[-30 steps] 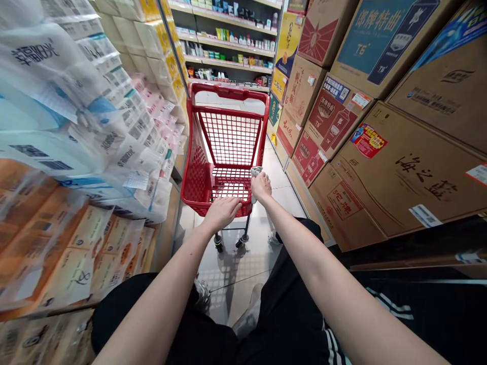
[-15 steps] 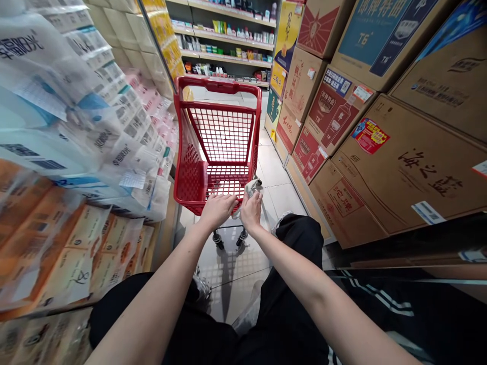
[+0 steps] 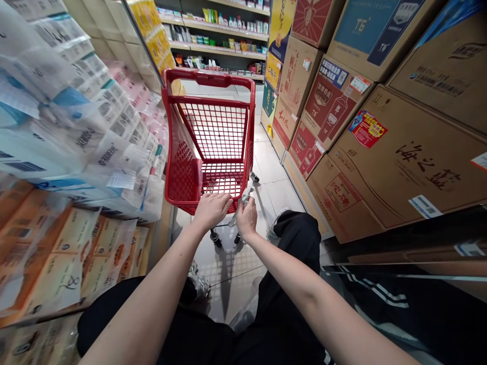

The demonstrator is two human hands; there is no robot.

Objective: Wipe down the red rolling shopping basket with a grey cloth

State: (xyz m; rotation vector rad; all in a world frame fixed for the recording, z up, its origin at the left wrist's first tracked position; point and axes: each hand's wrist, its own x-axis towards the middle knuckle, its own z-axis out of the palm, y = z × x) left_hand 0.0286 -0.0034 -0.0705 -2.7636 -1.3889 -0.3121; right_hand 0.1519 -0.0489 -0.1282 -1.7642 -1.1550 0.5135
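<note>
A red plastic shopping cart (image 3: 211,101) with grid walls stands in front of me, tilted slightly in view. My left hand (image 3: 212,210) rests over its near rim, fingers curled together on the edge. Close by on the right, my right hand (image 3: 247,216) grips a crumpled pale grey cloth (image 3: 246,195) at the cart's near right corner. Part of the cloth hangs below the fingers toward the left. Whether the cloth touches the rim, I cannot tell. The grid floor of the cart shows beyond my hands.
Wrapped tissue packs (image 3: 110,157) are stacked along the left. Cardboard cartons (image 3: 414,157) rise on the right. Shelves (image 3: 224,48) of bottles and tubes stand at the back. My legs flank the tiled floor (image 3: 238,284); cart wheels (image 3: 215,239) stand on it.
The view has shifted, so the cart and shelves sit farther left. My right hand and the cloth have drawn slightly toward me along the corner. My left hand stays on the rim.
</note>
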